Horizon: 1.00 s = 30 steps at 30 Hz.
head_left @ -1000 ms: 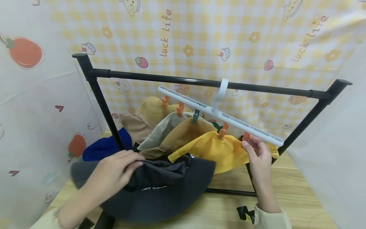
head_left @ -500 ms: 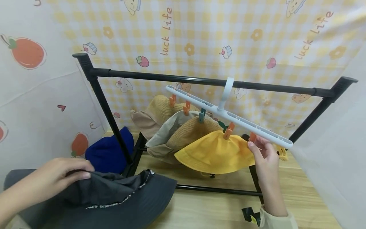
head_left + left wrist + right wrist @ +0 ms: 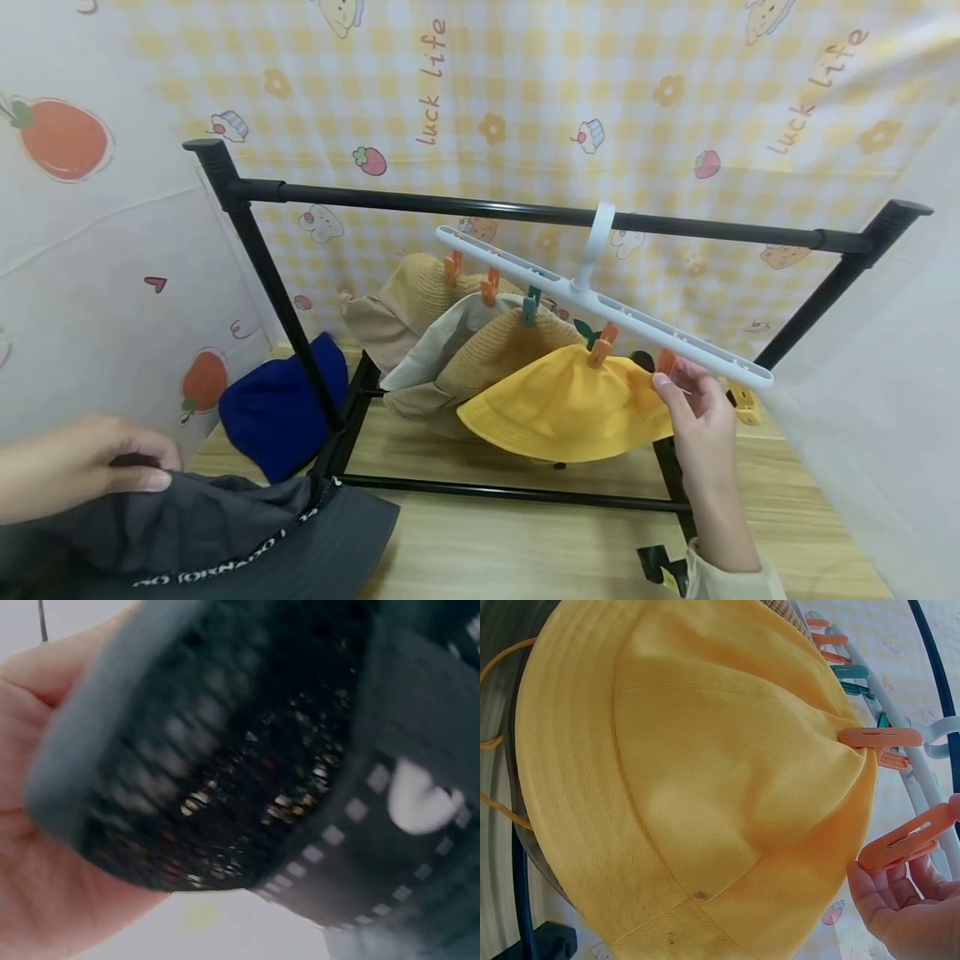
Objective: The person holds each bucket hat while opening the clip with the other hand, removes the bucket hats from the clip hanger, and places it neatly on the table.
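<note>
My left hand pinches the crown of a dark grey bucket hat, low at the left; white lettering runs round its band. In the left wrist view, mesh lining and a white heart mark show inside the hat. My right hand holds an orange clothespin at the right end of the light blue hanger. Beside it, a yellow bucket hat hangs from another orange clothespin. Farther left on the hanger, straw and pale fabric hats hang from several clothespins.
The hanger hooks over a black rack's top bar. A blue hat lies on the wooden table behind the rack's left leg. A yellow clip shows past the right hand. Printed cloth backs everything.
My left hand has carried the grey hat left and down, away from the hanging hats. The right hand stays at the orange clothespin; the hanger has shifted slightly right.
</note>
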Available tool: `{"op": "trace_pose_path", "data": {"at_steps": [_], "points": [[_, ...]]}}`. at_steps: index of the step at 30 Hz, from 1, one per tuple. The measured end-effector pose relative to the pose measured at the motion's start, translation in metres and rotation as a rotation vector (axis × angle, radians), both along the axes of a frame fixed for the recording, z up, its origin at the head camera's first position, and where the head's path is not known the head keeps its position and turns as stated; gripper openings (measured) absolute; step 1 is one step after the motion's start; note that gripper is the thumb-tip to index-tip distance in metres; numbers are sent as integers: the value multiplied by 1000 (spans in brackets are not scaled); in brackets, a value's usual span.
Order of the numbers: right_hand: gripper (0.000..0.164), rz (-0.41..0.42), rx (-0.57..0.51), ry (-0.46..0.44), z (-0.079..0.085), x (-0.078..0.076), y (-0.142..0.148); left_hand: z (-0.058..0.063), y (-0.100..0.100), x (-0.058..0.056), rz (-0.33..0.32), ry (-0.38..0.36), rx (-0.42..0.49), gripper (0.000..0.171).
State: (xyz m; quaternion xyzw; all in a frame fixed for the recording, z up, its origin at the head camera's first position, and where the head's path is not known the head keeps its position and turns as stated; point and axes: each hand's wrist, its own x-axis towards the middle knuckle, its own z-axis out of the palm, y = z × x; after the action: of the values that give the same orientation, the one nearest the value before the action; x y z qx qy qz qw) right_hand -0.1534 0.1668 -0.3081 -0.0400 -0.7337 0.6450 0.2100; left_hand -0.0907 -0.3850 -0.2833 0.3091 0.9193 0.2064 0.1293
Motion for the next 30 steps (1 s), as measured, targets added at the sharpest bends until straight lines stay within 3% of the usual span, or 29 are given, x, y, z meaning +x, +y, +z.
{"op": "trace_pose_path", "data": {"at_steps": [4, 11, 15, 18, 23, 26, 30], "points": [[24, -4, 9, -24, 0, 1, 1, -11, 7, -8, 145, 32, -154, 18], [25, 0, 8, -24, -1, 0, 1, -52, 16, -28, 273, 231, -209, 20], [25, 2, 8, -13, -1, 1, 1, -76, 20, -36, 386, 264, -247, 23], [25, 1, 5, -9, -1, 1, 0, -94, 17, -43, 427, 300, -260, 24], [24, 6, -17, 5, 0, 1, -1, -117, 10, -50, 462, 268, -228, 17], [25, 13, -20, 9, -1, 2, -1, -125, 11, -51, 505, 199, -209, 16], [25, 10, -11, 3, 0, 3, -1, -132, 15, -52, 573, 164, -186, 13]]}}
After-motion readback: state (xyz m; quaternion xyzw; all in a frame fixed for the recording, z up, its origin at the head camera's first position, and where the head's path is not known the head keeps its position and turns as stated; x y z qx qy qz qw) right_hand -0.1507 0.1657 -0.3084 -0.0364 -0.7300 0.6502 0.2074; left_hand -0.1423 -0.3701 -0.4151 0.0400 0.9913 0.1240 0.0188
